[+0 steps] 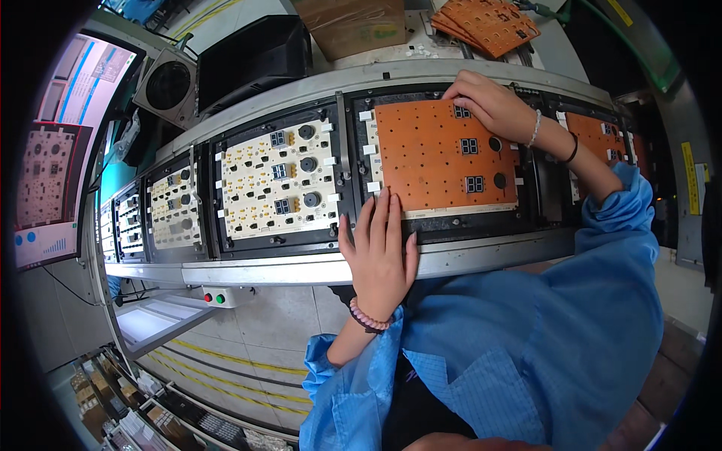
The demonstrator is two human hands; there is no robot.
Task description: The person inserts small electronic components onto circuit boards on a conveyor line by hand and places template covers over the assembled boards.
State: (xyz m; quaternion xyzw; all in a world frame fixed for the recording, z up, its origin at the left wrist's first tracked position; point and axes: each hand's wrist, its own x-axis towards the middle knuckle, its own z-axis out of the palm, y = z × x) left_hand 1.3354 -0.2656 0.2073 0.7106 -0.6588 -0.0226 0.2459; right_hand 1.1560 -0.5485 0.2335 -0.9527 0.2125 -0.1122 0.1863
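Observation:
An orange perforated panel (421, 158) lies over a pale circuit board (462, 213), whose edges show around it. Digit displays (469, 146) and round black parts (499, 180) come up through cutouts in the panel. My left hand (380, 252) reaches up from the front rail with fingers stretched out, their tips at the panel's lower left corner. At the panel's far edge my right hand (489, 105) is closed with bent fingers around the upper right part, partly covering the top display. What its fingertips do beneath is hidden.
Uncovered boards (280, 180) sit in black frames along the metal rail (301, 268) to the left. Another orange panel (594, 135) is at the right. Behind stand a black bin (256, 64), a cardboard box (353, 26) and stacked orange panels (485, 26). A monitor (56, 158) stands left.

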